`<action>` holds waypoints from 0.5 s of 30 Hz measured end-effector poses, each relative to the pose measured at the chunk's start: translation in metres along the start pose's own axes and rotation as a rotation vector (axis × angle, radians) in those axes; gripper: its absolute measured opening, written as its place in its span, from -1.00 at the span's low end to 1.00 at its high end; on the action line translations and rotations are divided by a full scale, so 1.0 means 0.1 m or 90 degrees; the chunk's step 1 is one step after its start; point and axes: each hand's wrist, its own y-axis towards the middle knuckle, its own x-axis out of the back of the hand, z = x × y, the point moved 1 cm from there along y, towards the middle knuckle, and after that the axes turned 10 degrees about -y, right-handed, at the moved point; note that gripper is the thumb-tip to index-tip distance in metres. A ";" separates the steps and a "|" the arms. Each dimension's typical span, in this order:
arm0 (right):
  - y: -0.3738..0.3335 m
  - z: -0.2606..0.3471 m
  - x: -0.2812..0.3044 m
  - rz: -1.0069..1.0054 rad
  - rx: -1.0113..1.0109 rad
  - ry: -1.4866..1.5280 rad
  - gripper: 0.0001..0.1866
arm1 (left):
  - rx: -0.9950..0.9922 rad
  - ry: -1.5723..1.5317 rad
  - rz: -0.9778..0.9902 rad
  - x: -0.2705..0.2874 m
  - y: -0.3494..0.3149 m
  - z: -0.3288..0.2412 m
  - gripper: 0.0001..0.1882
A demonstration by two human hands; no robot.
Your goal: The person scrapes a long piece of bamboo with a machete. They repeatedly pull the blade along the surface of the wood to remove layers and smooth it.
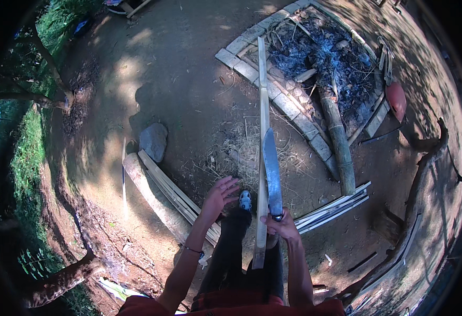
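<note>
- The long pale strip [264, 110], which looks like split bamboo, is in the middle of the scene; its near end is by the person's thighs and its far end reaches toward the brick edge [289, 107] of the fire pit.
- The right hand [281, 225] is closed around the handle of the big knife [272, 168], whose broad blade points far, just beside the strip. Its thumb side meets the strip, but I cannot tell if it grips the strip also.
- The left hand [221, 196] has its fingers spread apart and holds nothing; it is to the left of the strip, near but not touching.
- I judge the strip to be light, rather stiff, yet springy along its length. Its faces may be smooth and a little slippery; its split edges may be sharp.
- A good hold is on the broad faces, well apart from the blade, with the edges not pressed in the palm.
- The knife is probably heavy toward the blade and rigid; only the handle is safe to hold.
</note>
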 end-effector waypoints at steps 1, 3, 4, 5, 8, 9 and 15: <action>-0.06 0.03 0.02 0.015 0.032 -0.034 -0.73 | -0.011 -0.013 0.026 -0.09 0.19 -0.13 -0.39; -0.19 0.12 0.08 0.012 0.092 -0.111 -0.69 | -0.026 -0.034 0.090 -0.43 0.67 -0.39 -0.34; -0.27 0.18 0.08 0.005 0.112 -0.154 -0.67 | -0.032 -0.038 0.113 -0.61 0.86 -0.56 -0.33; -0.35 0.21 0.08 0.001 0.130 -0.195 -0.65 | -0.038 -0.040 0.131 -0.80 0.98 -0.74 -0.32; -0.58 0.13 0.13 0.030 0.124 -0.219 -0.63 | -0.005 -0.136 0.229 -1.18 1.36 -1.12 -0.31; -0.64 0.08 0.17 0.040 0.128 -0.233 -0.63 | 0.022 -0.181 0.271 -1.35 1.45 -1.20 -0.30; -0.89 -0.27 0.40 0.028 0.085 -0.329 -0.63 | -0.003 -0.019 0.302 -1.98 1.76 -1.45 -0.47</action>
